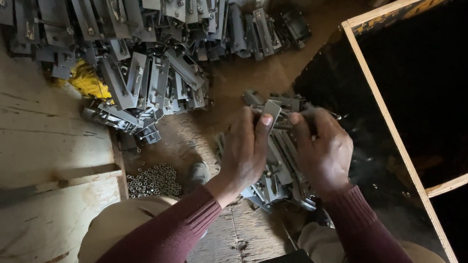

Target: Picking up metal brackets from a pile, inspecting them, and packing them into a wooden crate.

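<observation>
Both my hands hold one small grey metal bracket (273,111) above a loose pile of similar grey metal parts (276,173) on the floor. My left hand (245,150) grips it from the left with the thumb pressed on its flat face. My right hand (324,149) closes on it from the right, fingers curled over the part. Most of the bracket is hidden behind my fingers. My dark red sleeves and beige trousers fill the bottom of the view.
A large heap of grey metal brackets (140,31) covers the upper left, with a yellow scrap (87,82) at its edge. A small pile of nuts (155,180) lies by my left knee. A wood-framed dark panel (403,153) stands at right. Plywood boards (26,146) lie at left.
</observation>
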